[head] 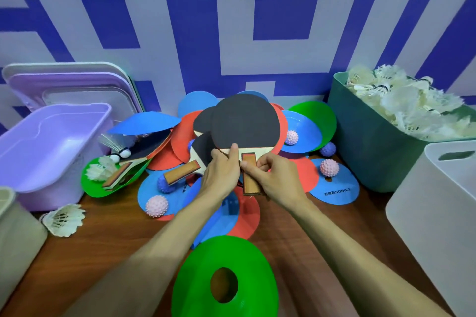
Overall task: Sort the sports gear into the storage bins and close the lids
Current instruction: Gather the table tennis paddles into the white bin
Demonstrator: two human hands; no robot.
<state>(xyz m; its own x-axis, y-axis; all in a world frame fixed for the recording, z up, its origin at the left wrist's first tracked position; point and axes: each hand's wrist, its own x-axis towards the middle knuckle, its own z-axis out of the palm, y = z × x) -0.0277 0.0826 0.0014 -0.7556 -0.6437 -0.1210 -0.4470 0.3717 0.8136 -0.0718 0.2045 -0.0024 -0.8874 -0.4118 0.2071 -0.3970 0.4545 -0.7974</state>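
Both hands hold a table tennis paddle (244,121) with black rubber, raised above the heap in the middle. My left hand (222,170) pinches the paddle's neck. My right hand (273,175) grips its wooden handle. More black paddles (201,148) lie under it, and another paddle (134,159) lies to the left. Flat disc cones in red, blue and green (334,188) are spread under them, with spiky balls, pink (156,206) and blue (328,149), among them. The empty purple bin (51,147) stands left, the green bin (371,141) full of shuttlecocks right.
A white bin (435,216) stands at the near right, a beige bin (15,237) at the near left. Lids (69,82) lean against the wall behind the purple bin. A loose shuttlecock (65,219) lies on the wooden table. A green cone (224,280) sits nearest me.
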